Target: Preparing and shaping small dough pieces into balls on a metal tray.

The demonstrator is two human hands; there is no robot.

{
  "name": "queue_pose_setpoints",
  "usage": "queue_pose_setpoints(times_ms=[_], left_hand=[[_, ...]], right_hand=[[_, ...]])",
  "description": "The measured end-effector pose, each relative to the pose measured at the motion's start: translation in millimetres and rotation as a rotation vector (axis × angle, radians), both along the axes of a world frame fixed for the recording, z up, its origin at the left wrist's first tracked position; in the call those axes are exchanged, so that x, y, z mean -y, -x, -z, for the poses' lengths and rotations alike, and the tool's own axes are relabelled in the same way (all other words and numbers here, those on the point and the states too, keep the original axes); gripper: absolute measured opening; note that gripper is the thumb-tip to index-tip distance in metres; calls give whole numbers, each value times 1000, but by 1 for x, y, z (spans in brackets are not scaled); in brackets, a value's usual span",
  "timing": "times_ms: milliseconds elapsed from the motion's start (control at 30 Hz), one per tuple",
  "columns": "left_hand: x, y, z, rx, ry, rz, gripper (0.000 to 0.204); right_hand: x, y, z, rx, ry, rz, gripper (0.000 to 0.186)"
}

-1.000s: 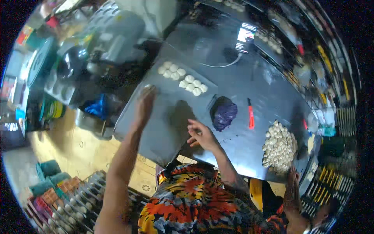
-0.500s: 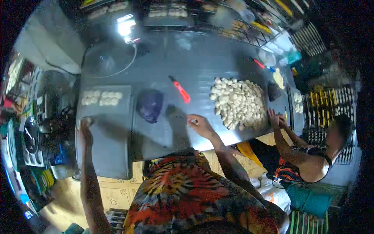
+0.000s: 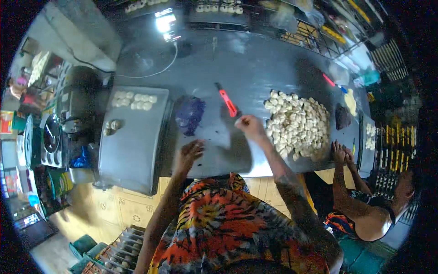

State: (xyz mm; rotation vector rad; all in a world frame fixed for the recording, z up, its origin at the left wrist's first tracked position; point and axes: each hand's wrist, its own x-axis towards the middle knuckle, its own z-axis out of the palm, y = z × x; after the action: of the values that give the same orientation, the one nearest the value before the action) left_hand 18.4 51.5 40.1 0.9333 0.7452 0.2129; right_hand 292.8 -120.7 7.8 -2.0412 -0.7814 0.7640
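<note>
My left hand (image 3: 189, 156) hovers over the table's near side, just below a lump of purple paste (image 3: 190, 114). Its fingers are loosely bent and slightly blurred, with nothing visible in them. My right hand (image 3: 252, 128) is between the paste and a large heap of pale dough pieces (image 3: 299, 123), its thumb and fingers curled together; whatever they may hold is hidden. Just beyond its fingertips lies a red-handled cutter (image 3: 227, 103). On the grey tray (image 3: 130, 155) at left, two dough pieces (image 3: 112, 126) sit below two clusters of white dough pieces (image 3: 134, 100).
At right, a co-worker's hands (image 3: 341, 154) work at the table edge near a dark lump (image 3: 342, 117) and a yellowish dough strip (image 3: 350, 102). A bright lamp (image 3: 165, 22) with a white cord stands at the back. Racks (image 3: 388, 146) stand at far right.
My left hand has left the tray and come right, to the paste; the dough there is let go. My right hand has moved up toward the cutter. The whole view has shifted.
</note>
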Motion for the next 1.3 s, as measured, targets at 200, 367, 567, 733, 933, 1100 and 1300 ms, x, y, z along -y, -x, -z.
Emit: queue_pose_setpoints(times_ms=[200,367,567,733,933,1100,1300], left_hand=[[-47,25,28,128,35,67,31],[-98,66,25,225,-17,-53,27],[-113,114,17,-9,-248,54,20],[-85,103,-3,-62,-233,-36,19],[-29,100,-17,-168,-203,-174,17],[12,89,-5,-134,-57,-225,20],[32,74,8,-77,114,-263,25]], right_hand=[[-84,103,-15,-212,-77,-257,35],[-139,43,26,498,-209,-44,41],[-149,11,57,723,-186,-233,38],[-143,16,71,634,-154,-156,33],[-148,37,52,574,-132,-149,28],[-138,35,50,697,-129,-142,28],[-117,41,-2,272,-283,-485,22]])
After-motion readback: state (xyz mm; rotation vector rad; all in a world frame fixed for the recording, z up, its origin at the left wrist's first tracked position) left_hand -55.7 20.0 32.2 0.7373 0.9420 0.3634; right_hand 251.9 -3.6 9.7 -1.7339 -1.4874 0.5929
